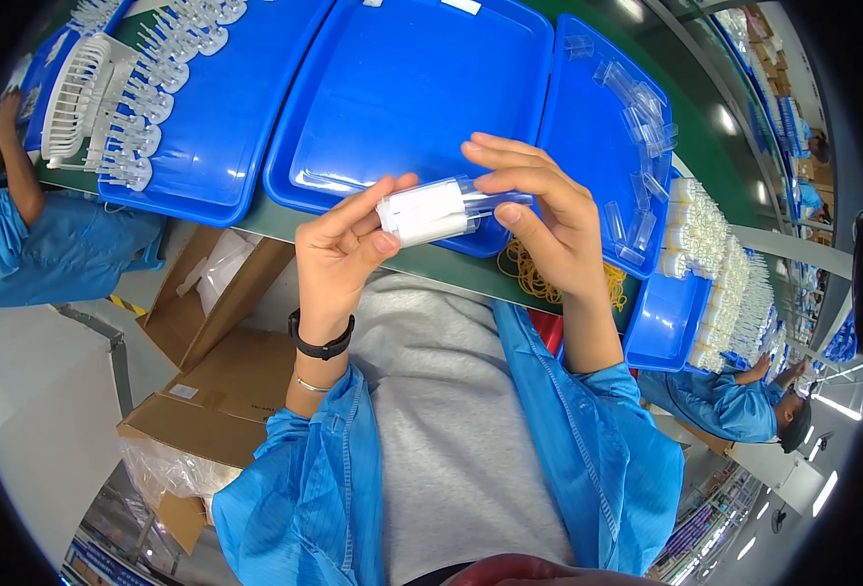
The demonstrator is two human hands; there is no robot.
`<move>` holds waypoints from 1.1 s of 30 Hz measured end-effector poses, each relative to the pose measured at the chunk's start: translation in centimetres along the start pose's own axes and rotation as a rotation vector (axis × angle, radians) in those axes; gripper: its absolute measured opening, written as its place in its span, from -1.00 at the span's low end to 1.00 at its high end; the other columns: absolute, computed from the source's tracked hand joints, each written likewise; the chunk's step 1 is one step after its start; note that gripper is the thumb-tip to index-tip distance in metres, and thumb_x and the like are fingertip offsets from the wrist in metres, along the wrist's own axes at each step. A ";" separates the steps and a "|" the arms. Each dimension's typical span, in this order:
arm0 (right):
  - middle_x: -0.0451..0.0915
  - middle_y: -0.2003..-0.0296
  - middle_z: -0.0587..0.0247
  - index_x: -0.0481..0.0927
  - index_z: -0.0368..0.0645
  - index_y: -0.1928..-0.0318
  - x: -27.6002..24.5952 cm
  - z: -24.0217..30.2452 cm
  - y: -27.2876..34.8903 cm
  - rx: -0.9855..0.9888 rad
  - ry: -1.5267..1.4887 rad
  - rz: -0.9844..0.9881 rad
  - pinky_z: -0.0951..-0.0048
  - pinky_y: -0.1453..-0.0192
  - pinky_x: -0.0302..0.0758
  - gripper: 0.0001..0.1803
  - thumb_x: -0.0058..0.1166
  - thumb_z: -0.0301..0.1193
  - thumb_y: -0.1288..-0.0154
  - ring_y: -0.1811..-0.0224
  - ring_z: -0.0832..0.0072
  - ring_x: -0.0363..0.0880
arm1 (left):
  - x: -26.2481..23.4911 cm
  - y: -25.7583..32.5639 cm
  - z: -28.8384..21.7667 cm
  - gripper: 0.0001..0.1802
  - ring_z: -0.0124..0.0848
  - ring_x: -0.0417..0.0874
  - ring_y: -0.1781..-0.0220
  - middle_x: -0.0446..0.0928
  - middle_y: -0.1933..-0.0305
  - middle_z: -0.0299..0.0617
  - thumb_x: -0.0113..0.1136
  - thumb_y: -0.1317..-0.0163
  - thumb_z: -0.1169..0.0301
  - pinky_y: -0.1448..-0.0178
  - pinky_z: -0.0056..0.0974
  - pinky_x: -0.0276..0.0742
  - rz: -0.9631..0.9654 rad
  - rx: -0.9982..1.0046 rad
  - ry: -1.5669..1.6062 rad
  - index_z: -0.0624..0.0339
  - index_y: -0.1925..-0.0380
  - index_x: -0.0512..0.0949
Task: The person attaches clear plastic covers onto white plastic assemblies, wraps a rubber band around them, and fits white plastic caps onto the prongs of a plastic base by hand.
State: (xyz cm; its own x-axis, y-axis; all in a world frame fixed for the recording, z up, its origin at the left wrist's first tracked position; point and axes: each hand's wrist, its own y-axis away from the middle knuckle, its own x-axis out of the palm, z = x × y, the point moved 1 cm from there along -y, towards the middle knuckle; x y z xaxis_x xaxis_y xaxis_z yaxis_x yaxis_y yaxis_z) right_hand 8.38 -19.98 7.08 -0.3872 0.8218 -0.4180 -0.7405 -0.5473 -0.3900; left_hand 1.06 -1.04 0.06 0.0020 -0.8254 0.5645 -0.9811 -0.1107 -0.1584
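Above the near edge of the green worktop, I hold a bundle of white parts with a clear plastic tube at its right end; my left hand has its grip closed on the bundle's left end, thumb and fingers pinching it; my right hand has its grip closed around the tube end, fingertips above and thumb below. Just beyond my hands lies the middle blue tray, its floor bare and open; the right blue tray carries scattered clear tubes; the left blue tray carries rows of clear-and-white parts, beside a small white fan. A heap of yellow rubber bands lies at the worktop's edge under my right wrist. Stacked white parts run along the right. Below the edge on my left stand open brown cardboard boxes, one bearing a small white label. Other people in blue coats sit at far left and lower right.
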 end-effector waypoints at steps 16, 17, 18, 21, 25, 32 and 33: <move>0.33 -0.22 -0.03 0.42 -0.14 0.02 2.8 -0.7 0.2 -0.176 -0.136 0.146 0.03 -0.39 0.03 -0.53 -0.06 -0.02 -0.30 -0.38 0.01 0.11 | 0.5 0.4 0.1 -0.50 -0.31 0.57 -0.03 0.53 -0.03 0.08 0.20 -0.22 0.32 -0.10 -0.27 0.48 0.026 -0.219 0.149 0.38 -0.11 0.41; 0.33 -0.21 -0.04 0.42 -0.14 0.04 2.9 -0.4 0.1 -0.177 -0.091 0.179 0.02 -0.38 0.04 -0.53 -0.08 0.00 -0.31 -0.37 0.02 0.13 | 0.2 0.6 0.5 -0.50 -0.33 0.58 -0.02 0.54 -0.01 0.05 0.21 -0.22 0.31 -0.08 -0.28 0.49 0.034 -0.263 0.159 0.38 -0.10 0.42; 0.34 -0.21 -0.04 0.42 -0.15 0.05 2.9 -0.3 0.1 -0.177 -0.046 0.212 0.02 -0.37 0.05 -0.52 -0.11 0.02 -0.32 -0.36 0.02 0.14 | 0.0 0.7 0.8 -0.50 -0.34 0.58 0.00 0.55 0.01 0.03 0.21 -0.22 0.30 -0.07 -0.29 0.50 0.044 -0.307 0.169 0.39 -0.09 0.43; 0.34 -0.20 -0.05 0.42 -0.17 -0.02 2.7 -1.1 0.5 -0.144 -0.113 0.244 0.06 -0.34 0.13 -0.53 -0.13 -0.04 -0.34 -0.33 0.04 0.21 | 0.1 0.7 1.0 -0.48 -0.35 0.59 0.01 0.55 0.01 0.00 0.21 -0.21 0.28 -0.03 -0.30 0.54 0.020 -0.244 0.163 0.39 -0.10 0.42; 0.41 -0.15 -0.02 0.39 -0.23 -0.17 1.7 -0.8 0.3 -0.034 -0.261 0.295 0.26 -0.28 0.28 -0.58 -0.16 -0.28 -0.40 -0.21 0.15 0.37 | -0.1 0.2 0.5 -0.46 -0.31 0.58 -0.03 0.51 -0.05 0.01 0.19 -0.22 0.27 0.00 -0.25 0.61 -0.006 -0.200 0.198 0.36 -0.14 0.37; 0.38 -0.17 -0.04 0.50 -0.27 -0.01 2.6 -1.2 1.0 0.406 -0.937 0.091 0.25 -0.29 0.31 -0.69 0.02 -0.42 -0.29 -0.22 0.25 0.37 | 0.2 0.3 0.7 -0.55 -0.19 0.54 -0.10 0.45 -0.12 0.04 0.09 -0.28 0.38 -0.01 -0.12 0.64 -0.011 -0.282 0.397 0.31 -0.15 0.37; 0.38 -0.17 -0.04 0.50 -0.27 -0.01 2.7 -1.7 1.1 0.407 -0.939 0.094 0.25 -0.29 0.31 -0.69 0.02 -0.42 -0.29 -0.22 0.25 0.37 | 0.1 0.4 0.7 -0.57 -0.18 0.54 -0.11 0.45 -0.13 0.04 0.08 -0.28 0.41 -0.01 -0.11 0.64 0.006 -0.288 0.378 0.31 -0.14 0.38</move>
State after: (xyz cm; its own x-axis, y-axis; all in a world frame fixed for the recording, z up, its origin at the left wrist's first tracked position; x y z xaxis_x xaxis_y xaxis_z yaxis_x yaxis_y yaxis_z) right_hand 7.41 -18.66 4.15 -0.5970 0.6669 0.4459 -0.7477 -0.6640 -0.0078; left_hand 0.84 -1.59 -0.50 -0.0220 -0.5605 0.8279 -0.9947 0.0958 0.0384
